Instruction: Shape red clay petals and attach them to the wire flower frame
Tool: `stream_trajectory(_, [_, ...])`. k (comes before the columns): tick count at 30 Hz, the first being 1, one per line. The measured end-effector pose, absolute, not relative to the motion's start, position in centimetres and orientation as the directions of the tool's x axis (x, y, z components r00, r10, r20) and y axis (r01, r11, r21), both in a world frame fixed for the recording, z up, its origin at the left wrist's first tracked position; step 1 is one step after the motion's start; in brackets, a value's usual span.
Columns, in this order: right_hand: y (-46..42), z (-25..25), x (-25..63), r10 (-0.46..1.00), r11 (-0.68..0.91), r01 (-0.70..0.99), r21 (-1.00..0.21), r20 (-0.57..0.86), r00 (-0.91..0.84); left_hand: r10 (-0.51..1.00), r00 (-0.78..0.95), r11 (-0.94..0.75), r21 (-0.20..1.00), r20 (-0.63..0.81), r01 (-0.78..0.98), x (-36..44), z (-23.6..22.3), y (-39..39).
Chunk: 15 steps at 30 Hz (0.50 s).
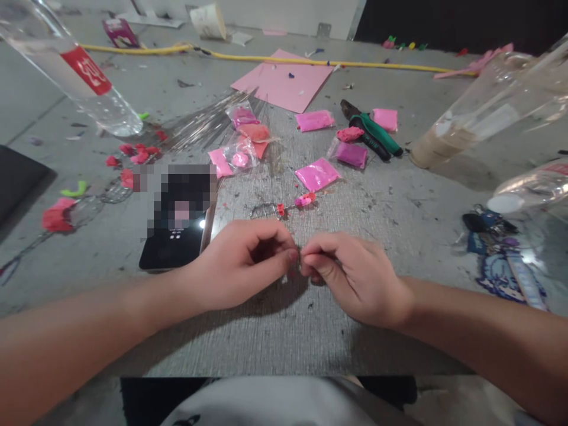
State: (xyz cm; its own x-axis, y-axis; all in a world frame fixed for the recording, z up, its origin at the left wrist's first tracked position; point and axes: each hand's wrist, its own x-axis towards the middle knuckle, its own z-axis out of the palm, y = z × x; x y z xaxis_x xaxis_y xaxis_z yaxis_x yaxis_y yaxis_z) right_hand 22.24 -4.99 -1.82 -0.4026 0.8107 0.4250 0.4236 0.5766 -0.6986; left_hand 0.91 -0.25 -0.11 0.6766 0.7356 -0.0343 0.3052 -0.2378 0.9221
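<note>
My left hand [251, 257] and my right hand [355, 275] meet over the near middle of the grey table, fingertips almost touching. Both are closed in a pinch; what they hold, if anything, is too small to make out. Just beyond them lies a bent wire piece [265, 209] with red and pink clay bits [305, 199] on it. A black phone [177, 242] rests beside my left wrist. Farther out is a pink clay packet [318, 174], with a purple clay packet [351, 155] to its right.
Green-handled pliers [375, 133] lie beyond the packets. A bundle of thin wires [204, 121] points toward a pink paper sheet [286, 80]. Bottles stand left [89, 77] and right [470, 112]. Keys with charms [501, 254] are at right. A yellow cable [284, 59] crosses the back.
</note>
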Motion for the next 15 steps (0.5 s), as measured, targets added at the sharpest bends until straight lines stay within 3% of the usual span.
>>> stream_trajectory(7, [-4.93,-1.89,22.34,0.813,0.569,0.435,-0.698,0.396,-0.427,0.685,0.727,-0.290,0.903,-0.035,0.316,1.07,-0.58,0.03])
stream_trajectory(15, [-4.55,-2.01,22.39,0.739,0.673,0.441,-0.594,0.515,-0.434,0.680,0.733,-0.310,0.904,-0.006,0.295,1.15,-0.65,0.18])
